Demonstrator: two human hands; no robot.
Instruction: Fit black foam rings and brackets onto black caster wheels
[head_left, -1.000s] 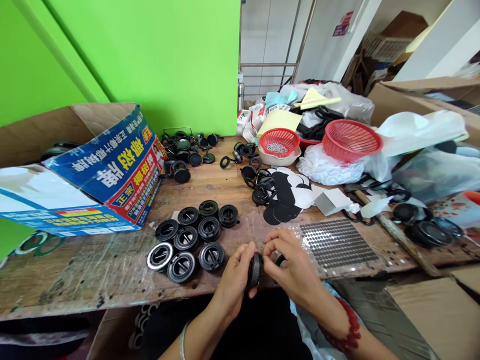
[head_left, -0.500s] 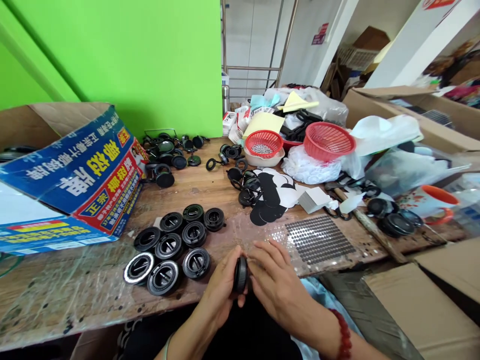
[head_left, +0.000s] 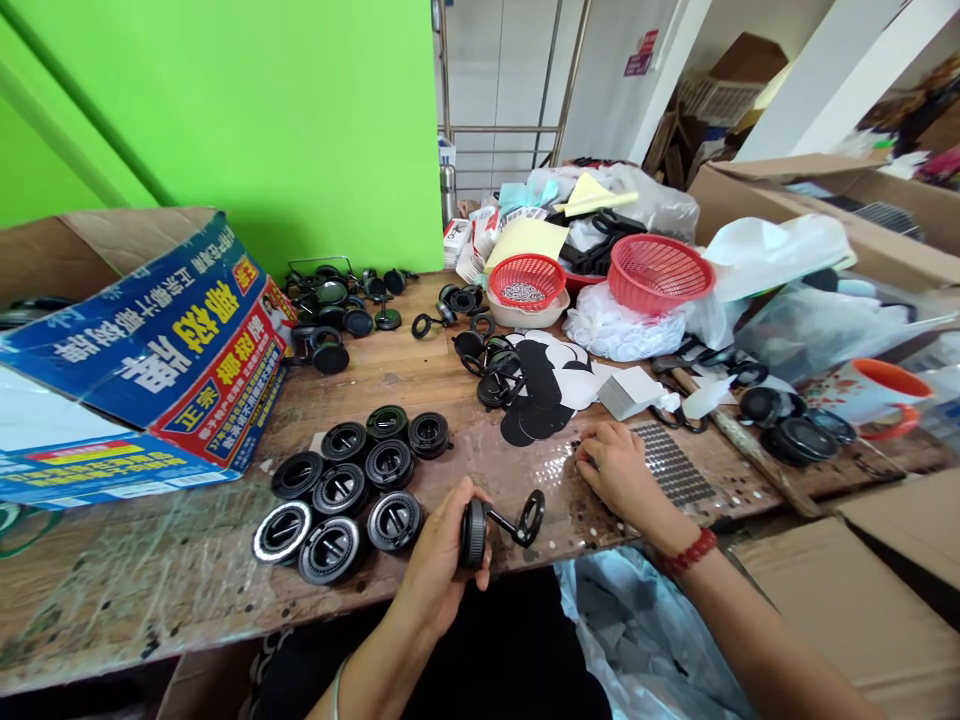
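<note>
My left hand (head_left: 441,560) grips a black round plastic part (head_left: 474,533) with a short arm and ring (head_left: 529,518) sticking out to its right, held above the near table edge. My right hand (head_left: 616,472) rests on the sheet of small silver dots (head_left: 675,468), its fingers bent down onto the sheet's left edge. Just left of my left hand, several black round parts (head_left: 352,480) lie grouped on the wooden table (head_left: 420,385).
A blue and red printed carton (head_left: 150,370) lies on its side at the left. Black discs and white paper (head_left: 540,390) lie mid-table. Two red baskets (head_left: 652,270), plastic bags and more black parts crowd the back. An orange-rimmed mug (head_left: 870,390) stands at the right.
My right hand has left the black part and moved right onto the dotted sheet. The part's arm and ring now show beside my left hand.
</note>
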